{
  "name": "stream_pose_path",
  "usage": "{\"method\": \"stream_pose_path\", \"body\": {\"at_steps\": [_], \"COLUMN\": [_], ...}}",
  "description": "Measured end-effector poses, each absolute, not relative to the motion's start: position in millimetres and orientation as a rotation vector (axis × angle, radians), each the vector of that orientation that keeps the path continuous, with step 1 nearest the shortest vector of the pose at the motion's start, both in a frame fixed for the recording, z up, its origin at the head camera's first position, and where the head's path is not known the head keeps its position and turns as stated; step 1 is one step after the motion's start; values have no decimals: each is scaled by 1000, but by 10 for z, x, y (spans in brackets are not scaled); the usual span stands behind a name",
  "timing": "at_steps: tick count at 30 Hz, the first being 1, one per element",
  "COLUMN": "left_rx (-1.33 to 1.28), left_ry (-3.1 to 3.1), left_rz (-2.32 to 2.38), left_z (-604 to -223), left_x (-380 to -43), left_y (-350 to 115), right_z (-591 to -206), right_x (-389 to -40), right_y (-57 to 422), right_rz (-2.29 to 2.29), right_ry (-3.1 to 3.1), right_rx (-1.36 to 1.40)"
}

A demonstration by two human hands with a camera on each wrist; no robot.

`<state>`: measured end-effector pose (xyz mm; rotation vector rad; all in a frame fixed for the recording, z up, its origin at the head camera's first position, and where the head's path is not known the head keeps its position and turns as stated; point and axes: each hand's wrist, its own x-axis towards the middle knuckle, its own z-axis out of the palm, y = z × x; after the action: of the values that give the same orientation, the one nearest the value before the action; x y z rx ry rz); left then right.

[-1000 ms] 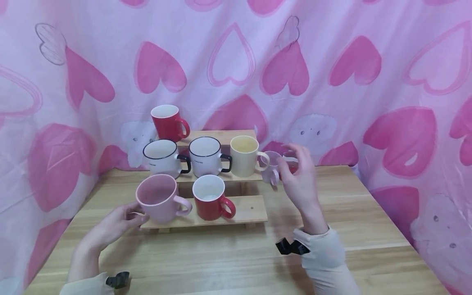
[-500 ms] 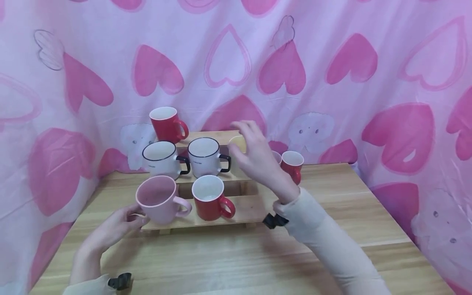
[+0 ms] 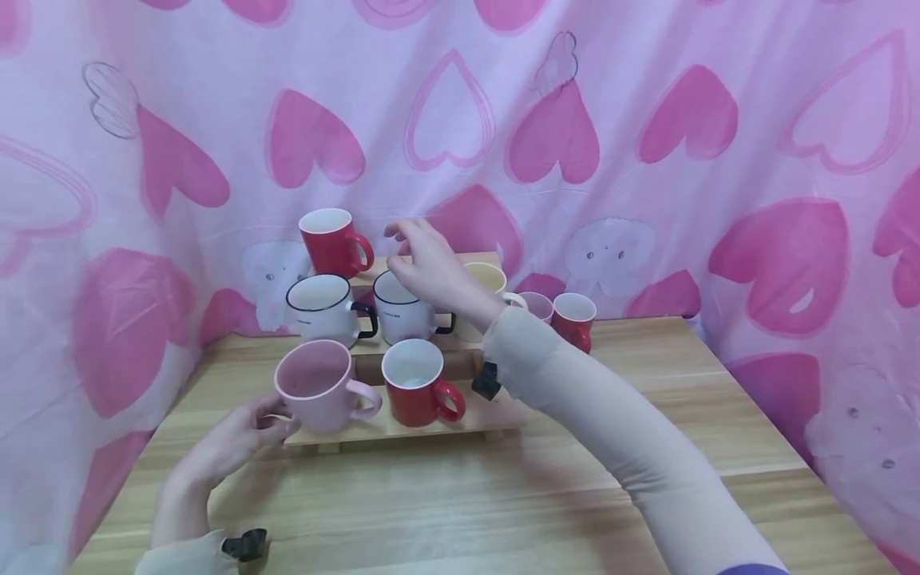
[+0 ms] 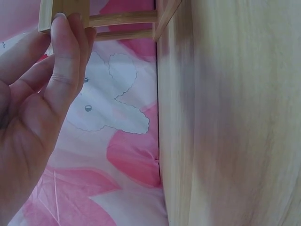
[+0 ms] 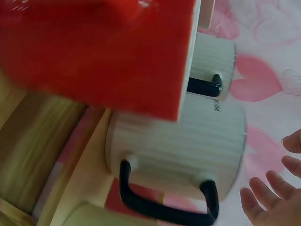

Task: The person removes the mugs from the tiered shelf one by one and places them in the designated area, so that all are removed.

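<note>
Wood rack [image 3: 497, 414] pinched by L hand [image 3: 231, 439], R hand [image 3: 431, 270] spread, empty, now shifted to ctr, so upper-left red mug [image 3: 329, 250] reachable

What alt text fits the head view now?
A person's right hand, holding nothing, hangs over a white mug on a three-level wooden rack; the left hand holds the rack's lower left corner. Six mugs stand on the rack, with two more mugs on the table to its right.

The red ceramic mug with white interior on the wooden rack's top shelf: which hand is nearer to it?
Right. The right hand is just right of the red mug, apart from it; the left hand grips the left end of the bottom wooden shelf, well below.
</note>
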<state>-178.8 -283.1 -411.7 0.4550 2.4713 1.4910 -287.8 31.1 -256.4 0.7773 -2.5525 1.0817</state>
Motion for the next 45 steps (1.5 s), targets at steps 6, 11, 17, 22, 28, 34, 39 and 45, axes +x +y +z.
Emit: {"method": "stream_pose_path", "body": {"at_steps": [6, 11, 17, 22, 28, 34, 39, 45], "left_rx": [440, 425, 434, 435, 423, 378, 390, 370], "left_ry": [2485, 2466, 2416, 2442, 2483, 2455, 2470, 2430], "left_rz": [1493, 1511, 1548, 1544, 1521, 1524, 1520, 1530], "left_z": [-4089, -4100, -4142, -4124, -4095, -4124, -4115, -4145], "left_x": [-1785, -1794, -1775, -1765, -1711, -1655, -1677, -1671], "left_y": [-2800, -2740, -2650, -2625, -2681, -2745, -2745, -2748], "right_z": [-2527, -2487, -2373, -2279, -2262, -2327, -2366, -2363], "right_x": [-3057, -3175, -3239, -3295, -3373, -3411, -3422, -3371], "right_y": [73, -37, -71, -131, -269, -323, -361, -363], "right_rz": [1140, 1303, 1397, 1373, 1552, 1545, 1538, 1494], "right_ry": [-2666, -2736, -2871, -2966, -3002, -3004, -2930, -2872], "right_rx": [664, 607, 489, 386, 279, 288, 336, 299]}}
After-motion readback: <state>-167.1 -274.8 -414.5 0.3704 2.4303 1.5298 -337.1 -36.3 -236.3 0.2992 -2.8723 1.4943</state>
